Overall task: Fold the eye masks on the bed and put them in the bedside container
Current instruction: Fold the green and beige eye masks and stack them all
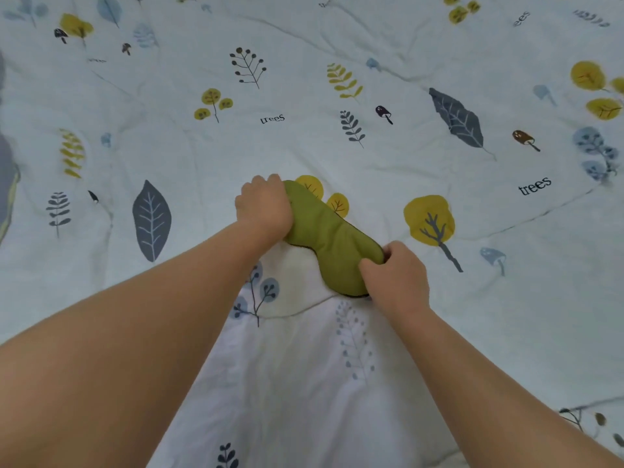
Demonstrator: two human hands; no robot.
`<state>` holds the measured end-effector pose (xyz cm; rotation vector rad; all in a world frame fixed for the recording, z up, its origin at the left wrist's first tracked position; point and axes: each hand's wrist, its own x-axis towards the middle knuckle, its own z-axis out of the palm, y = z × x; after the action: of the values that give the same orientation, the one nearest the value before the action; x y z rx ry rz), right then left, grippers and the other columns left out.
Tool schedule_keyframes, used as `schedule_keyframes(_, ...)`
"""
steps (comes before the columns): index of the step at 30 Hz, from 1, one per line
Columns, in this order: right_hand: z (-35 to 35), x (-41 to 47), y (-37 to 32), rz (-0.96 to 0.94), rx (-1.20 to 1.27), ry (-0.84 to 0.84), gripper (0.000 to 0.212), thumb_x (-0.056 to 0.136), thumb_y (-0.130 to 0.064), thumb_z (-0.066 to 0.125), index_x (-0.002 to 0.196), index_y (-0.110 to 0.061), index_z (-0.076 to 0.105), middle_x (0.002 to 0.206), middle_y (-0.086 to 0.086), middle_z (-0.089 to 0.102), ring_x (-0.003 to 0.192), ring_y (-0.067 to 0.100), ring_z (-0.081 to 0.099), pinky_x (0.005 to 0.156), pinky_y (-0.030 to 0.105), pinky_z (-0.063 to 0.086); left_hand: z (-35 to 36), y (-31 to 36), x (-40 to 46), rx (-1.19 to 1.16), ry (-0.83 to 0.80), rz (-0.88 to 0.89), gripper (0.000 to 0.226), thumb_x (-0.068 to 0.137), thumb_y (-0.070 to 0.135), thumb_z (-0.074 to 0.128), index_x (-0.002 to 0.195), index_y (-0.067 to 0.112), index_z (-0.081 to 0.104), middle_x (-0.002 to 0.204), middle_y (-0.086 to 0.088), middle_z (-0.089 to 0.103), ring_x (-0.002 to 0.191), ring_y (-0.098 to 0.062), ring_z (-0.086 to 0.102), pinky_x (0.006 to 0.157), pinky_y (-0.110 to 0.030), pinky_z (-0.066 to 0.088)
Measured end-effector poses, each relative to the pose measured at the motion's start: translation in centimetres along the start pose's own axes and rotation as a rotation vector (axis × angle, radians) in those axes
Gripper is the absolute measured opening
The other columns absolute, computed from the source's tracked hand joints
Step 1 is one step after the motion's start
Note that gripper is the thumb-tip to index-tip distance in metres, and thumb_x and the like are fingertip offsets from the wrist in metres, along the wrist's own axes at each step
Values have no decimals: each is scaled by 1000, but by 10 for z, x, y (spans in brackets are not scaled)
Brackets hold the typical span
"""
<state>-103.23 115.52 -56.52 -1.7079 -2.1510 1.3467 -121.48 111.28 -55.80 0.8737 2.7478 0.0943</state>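
Note:
An olive-green eye mask (326,236) with a dark edge lies flat and slanted on the bed, its far end up-left and its near end down-right. My left hand (265,206) grips the far left end, fingers curled over it. My right hand (396,275) pinches the near right end. The mask's strap is hidden. No other eye mask and no bedside container appear in this view.
The bed is covered by a pale quilt (337,146) printed with leaves, trees and mushrooms, wrinkled around the mask. A grey edge (6,184) shows at the far left border.

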Motion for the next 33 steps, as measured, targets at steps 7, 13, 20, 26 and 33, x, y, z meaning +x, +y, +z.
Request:
schedule_keyframes(7,-19,-19,2,-13,161,64,13,74,-11,56,84,-17,54,68,-10,52,67,16,51,54,26,37,-9,-47,-95,-365,-56,-234,20,83,32,53,77,13,58,83,-8,62,91,-32,59,75,-37,45)
schedule_keyframes(13,-13,-51,1,-67,194,-1,22,75,-17,63,94,-24,53,74,-15,49,67,7,51,58,26,41,5,-78,-165,-360,-47,-264,31,84,38,52,64,15,47,68,-1,55,75,-25,51,65,-31,29)
schedule_keyframes(20,3,-100,-3,-195,246,-156,37,73,-12,66,106,-23,51,80,-5,60,66,3,54,60,17,46,9,-91,-197,-800,-67,-365,24,89,29,51,82,9,62,76,-9,63,74,-30,63,79,-46,55)
schedule_keyframes(26,43,-145,-9,-431,108,-317,27,70,-13,70,93,-25,59,84,-12,66,73,-1,60,63,6,48,7,-99,-209,-975,-150,-458,47,94,35,32,72,4,59,72,-14,61,46,-19,49,61,-30,41)
schedule_keyframes(33,70,-156,-12,-427,97,-492,37,75,-8,62,111,-18,63,98,-4,69,88,7,63,80,12,48,9,-110,-209,-1068,-223,-435,38,84,42,52,70,9,64,59,-3,58,45,-11,45,37,-17,36)
